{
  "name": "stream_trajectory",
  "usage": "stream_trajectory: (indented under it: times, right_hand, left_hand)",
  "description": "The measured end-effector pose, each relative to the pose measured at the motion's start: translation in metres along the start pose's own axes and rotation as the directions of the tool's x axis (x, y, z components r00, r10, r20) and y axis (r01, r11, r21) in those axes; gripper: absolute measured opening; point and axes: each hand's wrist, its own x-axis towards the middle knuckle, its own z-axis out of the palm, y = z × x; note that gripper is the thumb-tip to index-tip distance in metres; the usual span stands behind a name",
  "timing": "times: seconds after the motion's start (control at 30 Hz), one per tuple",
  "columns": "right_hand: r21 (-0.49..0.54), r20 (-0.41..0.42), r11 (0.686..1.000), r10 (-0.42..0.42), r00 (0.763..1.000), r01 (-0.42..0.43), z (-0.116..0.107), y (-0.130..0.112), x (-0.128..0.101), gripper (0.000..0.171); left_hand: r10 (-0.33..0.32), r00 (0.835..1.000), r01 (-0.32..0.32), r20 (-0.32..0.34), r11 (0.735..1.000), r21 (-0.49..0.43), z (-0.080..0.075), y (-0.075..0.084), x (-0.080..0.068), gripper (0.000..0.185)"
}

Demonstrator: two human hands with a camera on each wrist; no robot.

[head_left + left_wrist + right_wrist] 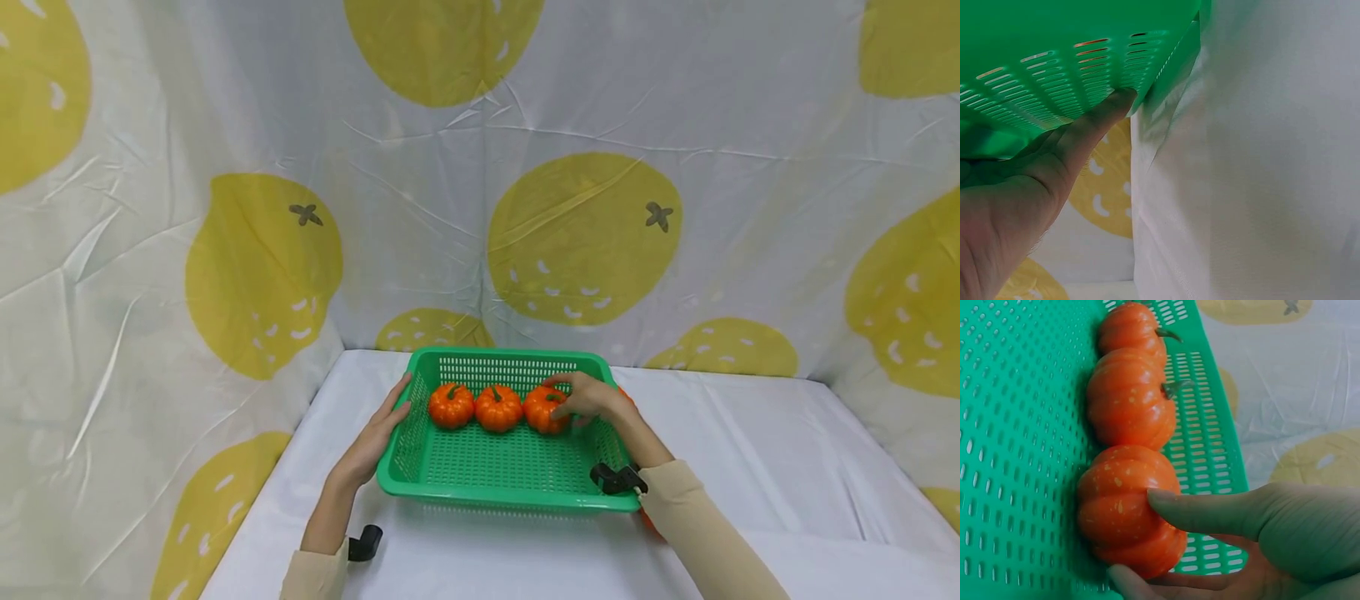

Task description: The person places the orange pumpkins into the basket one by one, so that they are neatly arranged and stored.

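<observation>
Inside the green basket (450, 467) on the white surface (750, 467), three orange pumpkins (498, 407) sit in a row. Right hand (592, 398) curls its fingers (1197, 509) round the rightmost pumpkin (543, 410); left hand (378, 437) lies with straight fingers (1094, 122) flat against the basket's outer wall.

Readable text: none in any of the three views.
Basket (510, 467): plain green plastic with slotted holes; no label, brand or number shows on it.
Pumpkins (498, 407) inside the basket: orange skin with pale flecks, no writing.
Cloth (585, 237) behind the basket: printed yellow fruit shapes only, without letters or signs.
</observation>
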Motion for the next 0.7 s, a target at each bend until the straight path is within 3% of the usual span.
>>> stream_trajectory:
  times: [0.7]
  right_hand:
    - [0.017,0.031,0.999,-0.045,0.999,0.045,-0.009,-0.0044,-0.0056,0.069]
  left_hand:
    - [-0.006,1.0,0.006,-0.001,1.0,-0.003,0.0003,0.001,0.0003,0.058]
